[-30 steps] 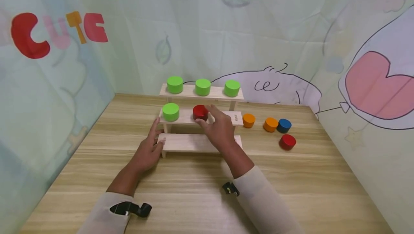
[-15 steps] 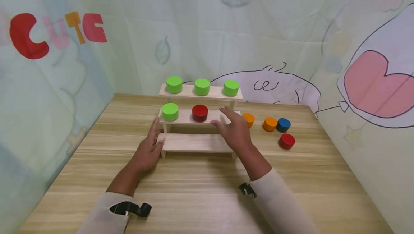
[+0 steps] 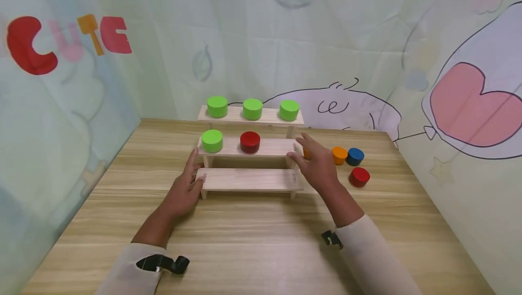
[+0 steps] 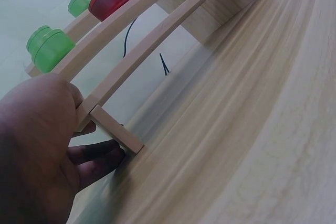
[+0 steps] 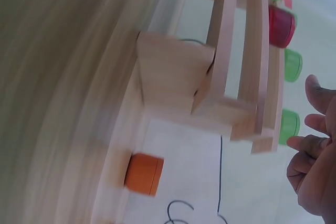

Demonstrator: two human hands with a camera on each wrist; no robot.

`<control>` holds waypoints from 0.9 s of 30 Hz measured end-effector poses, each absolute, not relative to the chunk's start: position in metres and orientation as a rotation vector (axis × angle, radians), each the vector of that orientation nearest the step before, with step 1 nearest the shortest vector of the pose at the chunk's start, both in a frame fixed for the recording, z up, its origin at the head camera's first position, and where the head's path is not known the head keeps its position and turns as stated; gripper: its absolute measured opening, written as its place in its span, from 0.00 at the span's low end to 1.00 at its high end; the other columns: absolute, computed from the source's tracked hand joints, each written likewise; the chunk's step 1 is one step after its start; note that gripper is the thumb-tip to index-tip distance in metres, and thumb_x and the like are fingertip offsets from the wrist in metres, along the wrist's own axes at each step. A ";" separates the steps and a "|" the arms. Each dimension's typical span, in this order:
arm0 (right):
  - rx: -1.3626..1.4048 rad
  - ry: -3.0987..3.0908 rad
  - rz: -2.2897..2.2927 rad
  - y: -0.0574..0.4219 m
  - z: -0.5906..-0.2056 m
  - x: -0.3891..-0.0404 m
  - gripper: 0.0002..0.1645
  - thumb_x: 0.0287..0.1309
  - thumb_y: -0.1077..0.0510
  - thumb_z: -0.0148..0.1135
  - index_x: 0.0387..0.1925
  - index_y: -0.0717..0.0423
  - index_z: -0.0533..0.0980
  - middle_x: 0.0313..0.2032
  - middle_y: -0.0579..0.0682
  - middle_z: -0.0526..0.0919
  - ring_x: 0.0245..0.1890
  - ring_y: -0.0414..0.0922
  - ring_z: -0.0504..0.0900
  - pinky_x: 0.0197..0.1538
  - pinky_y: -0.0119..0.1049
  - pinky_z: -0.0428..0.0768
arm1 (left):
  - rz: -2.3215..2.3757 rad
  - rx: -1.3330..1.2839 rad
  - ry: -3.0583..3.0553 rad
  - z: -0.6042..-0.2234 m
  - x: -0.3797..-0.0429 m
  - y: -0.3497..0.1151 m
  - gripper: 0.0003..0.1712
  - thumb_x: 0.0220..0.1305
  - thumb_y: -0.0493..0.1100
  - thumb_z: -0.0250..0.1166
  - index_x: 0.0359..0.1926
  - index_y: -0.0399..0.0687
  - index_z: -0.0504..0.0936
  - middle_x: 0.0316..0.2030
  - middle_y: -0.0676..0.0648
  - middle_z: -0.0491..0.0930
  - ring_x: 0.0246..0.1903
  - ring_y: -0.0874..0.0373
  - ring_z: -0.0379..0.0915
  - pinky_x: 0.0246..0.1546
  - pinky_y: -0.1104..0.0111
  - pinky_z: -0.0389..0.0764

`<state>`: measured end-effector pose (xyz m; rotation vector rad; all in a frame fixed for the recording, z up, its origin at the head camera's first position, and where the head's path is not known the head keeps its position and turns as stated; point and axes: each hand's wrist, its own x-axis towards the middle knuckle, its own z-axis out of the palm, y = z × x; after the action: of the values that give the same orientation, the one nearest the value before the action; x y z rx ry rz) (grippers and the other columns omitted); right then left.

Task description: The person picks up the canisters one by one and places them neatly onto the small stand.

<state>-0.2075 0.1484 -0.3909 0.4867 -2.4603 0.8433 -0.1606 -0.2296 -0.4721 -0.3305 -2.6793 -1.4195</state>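
A three-step wooden display stand (image 3: 236, 179) stands on the table. My left hand (image 3: 182, 194) holds its left end, with the thumb at the lowest step and other fingers along the side; the left wrist view shows the fingers by the stand's leg. My right hand (image 3: 320, 163) is at the stand's right end, fingers spread and slightly bent, holding nothing. A red cylinder block (image 3: 250, 142) sits mid-way along the middle step, right of a green cylinder block (image 3: 212, 141). Three more green blocks (image 3: 253, 109) line the top step.
Right of the stand lie an orange block (image 5: 144, 174), partly hidden by my right hand in the head view, another orange block (image 3: 339, 155), a blue block (image 3: 355, 156) and a red block (image 3: 359, 177). A printed cloth (image 3: 171, 59) hangs behind the table.
My right hand has let go of the red block on the middle step and moved right to the stand's end. My left hand has stayed at the stand's left end.
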 end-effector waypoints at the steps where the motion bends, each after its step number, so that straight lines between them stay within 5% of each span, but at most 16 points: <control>1: 0.481 -2.468 0.847 0.152 -0.391 -0.207 0.34 0.65 0.50 0.79 0.69 0.57 0.83 0.73 0.61 0.80 0.72 0.63 0.82 0.71 0.60 0.82 | -1.418 -0.335 -2.678 -0.472 -0.161 -0.229 0.48 0.86 0.40 0.47 0.90 0.64 0.28 0.79 0.22 0.63 0.75 0.25 0.68 0.72 0.34 0.74; 8: 0.440 -2.416 0.845 0.182 -0.392 -0.206 0.34 0.60 0.54 0.82 0.66 0.60 0.84 0.71 0.62 0.82 0.66 0.65 0.86 0.51 0.57 0.92 | -1.407 -0.332 -2.690 -0.469 -0.161 -0.230 0.48 0.86 0.39 0.46 0.90 0.65 0.28 0.79 0.23 0.62 0.76 0.25 0.68 0.72 0.35 0.73; 14: 0.370 -2.394 0.861 0.210 -0.398 -0.208 0.32 0.61 0.57 0.82 0.64 0.65 0.84 0.68 0.68 0.82 0.65 0.70 0.84 0.65 0.65 0.84 | -1.413 -0.341 -2.676 -0.469 -0.160 -0.231 0.47 0.86 0.39 0.47 0.90 0.62 0.29 0.79 0.22 0.63 0.75 0.25 0.69 0.72 0.35 0.75; 22: 0.196 -2.574 0.910 0.248 -0.409 -0.201 0.35 0.68 0.52 0.77 0.70 0.64 0.80 0.73 0.70 0.77 0.63 0.71 0.85 0.55 0.64 0.89 | -1.416 -0.334 -2.679 -0.469 -0.159 -0.229 0.47 0.86 0.39 0.47 0.90 0.62 0.29 0.79 0.23 0.63 0.75 0.25 0.68 0.71 0.35 0.75; 27: 0.076 -2.689 0.962 0.269 -0.409 -0.198 0.41 0.70 0.46 0.75 0.75 0.62 0.75 0.76 0.67 0.75 0.72 0.71 0.77 0.72 0.66 0.79 | -1.405 -0.328 -2.684 -0.470 -0.160 -0.228 0.47 0.87 0.39 0.47 0.90 0.61 0.29 0.78 0.22 0.64 0.74 0.25 0.69 0.71 0.34 0.75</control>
<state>-0.1983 0.2688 -0.4094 0.0756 -2.6893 0.9618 -0.1601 -0.2284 -0.4700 -0.3283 -2.6842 -1.4053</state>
